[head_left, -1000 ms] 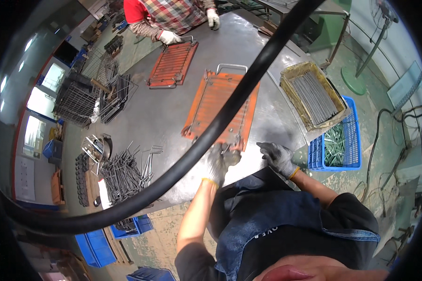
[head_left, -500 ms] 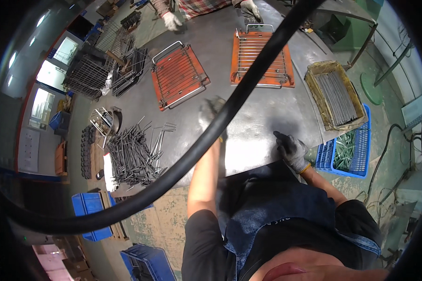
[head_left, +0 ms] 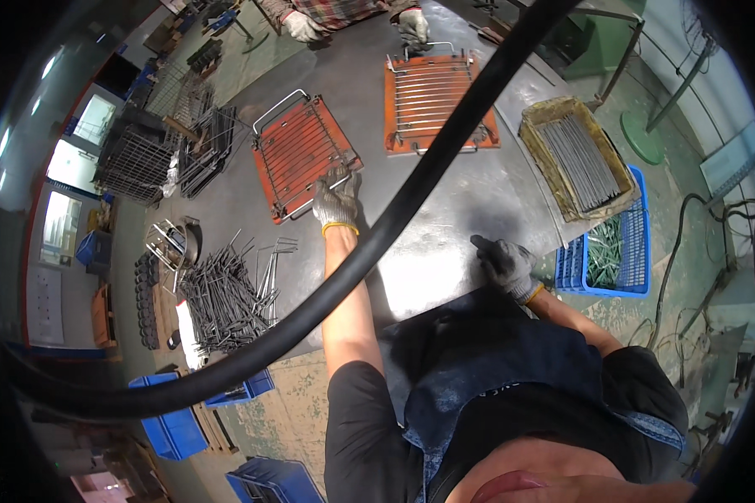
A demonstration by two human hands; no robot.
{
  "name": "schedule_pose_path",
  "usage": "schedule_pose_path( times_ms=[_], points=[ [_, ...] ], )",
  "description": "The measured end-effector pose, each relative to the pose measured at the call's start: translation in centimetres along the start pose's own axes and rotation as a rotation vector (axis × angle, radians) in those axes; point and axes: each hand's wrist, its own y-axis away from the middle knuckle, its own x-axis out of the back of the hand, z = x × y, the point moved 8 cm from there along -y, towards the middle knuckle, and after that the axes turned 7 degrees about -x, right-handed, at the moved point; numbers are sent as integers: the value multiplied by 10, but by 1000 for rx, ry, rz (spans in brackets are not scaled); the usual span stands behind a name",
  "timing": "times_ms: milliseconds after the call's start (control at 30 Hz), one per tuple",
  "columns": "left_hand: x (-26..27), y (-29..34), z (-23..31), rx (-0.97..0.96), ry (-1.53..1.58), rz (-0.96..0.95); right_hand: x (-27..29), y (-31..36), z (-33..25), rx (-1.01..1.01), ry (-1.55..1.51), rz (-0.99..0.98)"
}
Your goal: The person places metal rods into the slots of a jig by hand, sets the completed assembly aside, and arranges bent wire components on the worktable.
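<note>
My left hand [head_left: 336, 204], in a pale knitted glove with a yellow cuff, has its fingers closed over the near right edge of a wire rack [head_left: 298, 147]. That rack lies on an orange plate [head_left: 270, 180], and a bent wire handle [head_left: 278, 109] stands at its far end. My right hand [head_left: 509, 264] wears a glove with darkened fingers and rests by the near table edge. One dark finger stretches out to the left; I see nothing in that hand. A second orange plate [head_left: 397, 126] with a wire rack [head_left: 430, 88] lies farther to the right, partly behind a black hose.
A black hose [head_left: 411, 201] crosses the view. Bent metal rods [head_left: 226, 298] are heaped at left, near wire grids [head_left: 134, 159]. At right stand a worn yellow bin [head_left: 554, 168] of straight rods and a blue crate [head_left: 642, 243]. A co-worker's gloved hands [head_left: 304, 27] are across the table.
My left hand has moved left and forward from the bare tabletop onto the left rack. My right hand stays by the near edge. The whole view has shifted slightly.
</note>
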Motion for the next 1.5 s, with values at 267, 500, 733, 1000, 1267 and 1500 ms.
schedule_pose_path(
  times_ms=[267, 500, 733, 1000, 1267, 1500],
  points=[
    [7, 68, 7, 39, -108, -36, -14, 13, 9, 67, 20, 157],
    [34, 144, -26, 165, -248, -49, -9, 16, 6, 237, 33, 162],
    [90, 195, 11, 196, -310, -181, 132, -71, 39, 188, 383, 368],
    [159, 193, 53, 197, -503, -185, 110, -112, 177, -345, 671, -108],
    [149, 207, 82, 92, -557, 12, 109, -145, 188, -368, 795, -56],
    [136, 210, 105, -51, -517, -46, 149, -136, 214, -624, -53, -336]
  ],
)
